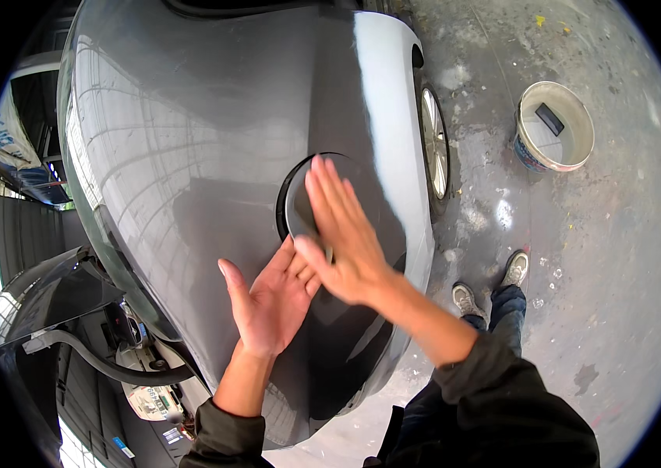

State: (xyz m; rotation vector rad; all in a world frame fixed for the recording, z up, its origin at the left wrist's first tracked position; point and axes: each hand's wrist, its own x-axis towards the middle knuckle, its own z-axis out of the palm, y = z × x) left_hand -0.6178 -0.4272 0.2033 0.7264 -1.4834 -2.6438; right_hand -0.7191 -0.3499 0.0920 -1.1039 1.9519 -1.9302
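Note:
A grey car panel with a pale band along its right edge fills the middle of the view. A round grey flap with a black rim is in the panel, partly hidden by my hands. My right hand lies over it, fingers stretched out and held straight. My left hand is turned palm up just below the flap, thumb out and fingertips reaching under my right hand. Whether either hand touches the flap is unclear.
A wheel shows at the panel's right. A bucket with a dark block inside stands on the stained concrete floor, above my shoes. Dark vehicle parts and a curved black piece are at the left.

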